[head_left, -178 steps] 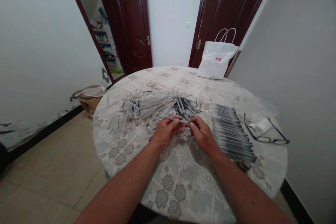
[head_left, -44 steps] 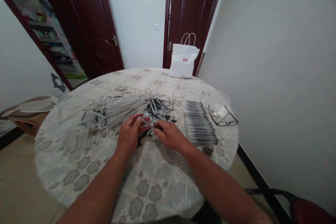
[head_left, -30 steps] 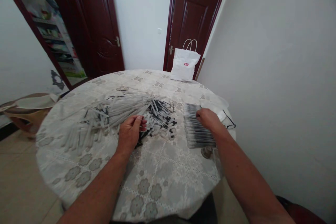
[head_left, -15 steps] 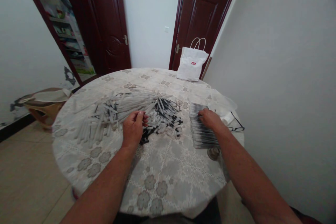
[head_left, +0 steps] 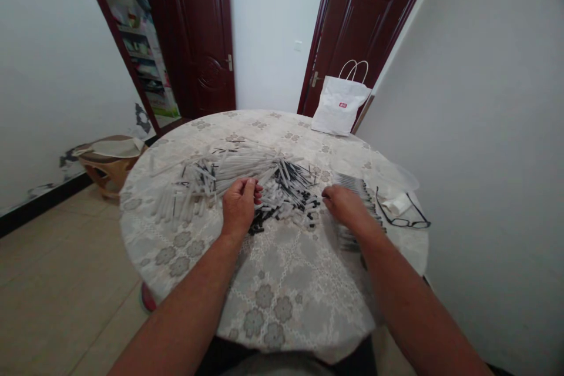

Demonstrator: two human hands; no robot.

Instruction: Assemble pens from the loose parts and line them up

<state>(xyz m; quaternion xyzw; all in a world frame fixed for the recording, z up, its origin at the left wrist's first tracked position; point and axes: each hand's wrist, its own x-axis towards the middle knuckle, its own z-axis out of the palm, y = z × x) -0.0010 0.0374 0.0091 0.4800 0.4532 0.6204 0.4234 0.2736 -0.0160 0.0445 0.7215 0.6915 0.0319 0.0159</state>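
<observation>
My left hand (head_left: pixel 239 207) rests on the near edge of a heap of pale pen barrels (head_left: pixel 229 167). Its fingers are curled and pinched together over small parts I cannot make out. My right hand (head_left: pixel 346 205) hovers between a pile of black pen parts (head_left: pixel 294 185) and a neat row of assembled pens (head_left: pixel 352 183). It covers the near part of that row, and its fingers point left toward the black pile. They are tucked under the back of the hand, so their grip is hidden.
The round table (head_left: pixel 282 282) wears a floral lace cloth. Black-rimmed glasses (head_left: pixel 403 218) and a clear plastic wrapper (head_left: pixel 396 179) lie at its right edge, against the wall. A white paper bag (head_left: pixel 341 107) stands at the far side. A low wooden stool (head_left: pixel 110 158) sits on the floor at left.
Both hands held one pen over the pile. My right hand then carried it to the row at right and has now swung back left toward the black parts. The left hand stayed.
</observation>
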